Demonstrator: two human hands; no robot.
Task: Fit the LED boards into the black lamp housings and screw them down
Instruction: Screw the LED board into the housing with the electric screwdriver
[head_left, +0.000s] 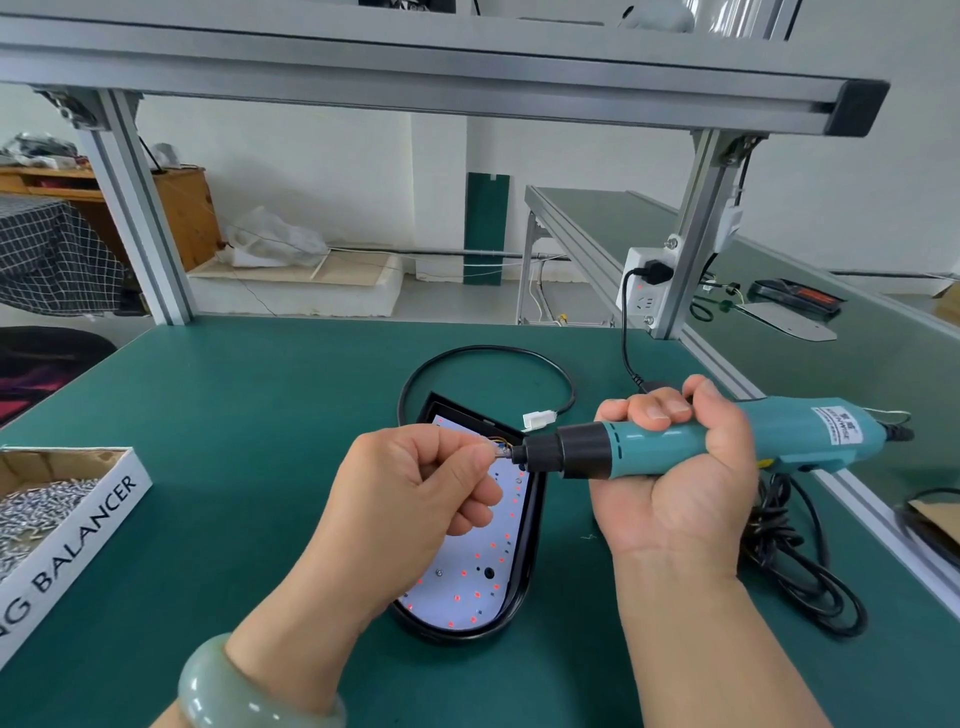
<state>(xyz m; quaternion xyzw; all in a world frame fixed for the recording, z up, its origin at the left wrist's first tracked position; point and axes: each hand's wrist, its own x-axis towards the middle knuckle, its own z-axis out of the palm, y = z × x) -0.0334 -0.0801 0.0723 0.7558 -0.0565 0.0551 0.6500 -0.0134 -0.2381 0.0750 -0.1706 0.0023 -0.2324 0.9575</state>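
Note:
A black lamp housing (530, 561) lies on the green mat in the middle, with a white LED board (483, 577) dotted with red LEDs seated inside it. Above it, my right hand (675, 467) grips a teal electric screwdriver (675, 441) held sideways, its black nose pointing left. My left hand (415, 488) pinches a small screw (500, 453) against the bit tip. The housing's black cable (467, 358) loops behind and ends in a white connector (540, 418).
A cardboard box of several screws (57, 509) sits at the left edge. The screwdriver's black cord (800, 571) is coiled at the right. A power socket (647, 291) hangs on the aluminium post, and frame rails cross overhead. Another green bench runs along the right.

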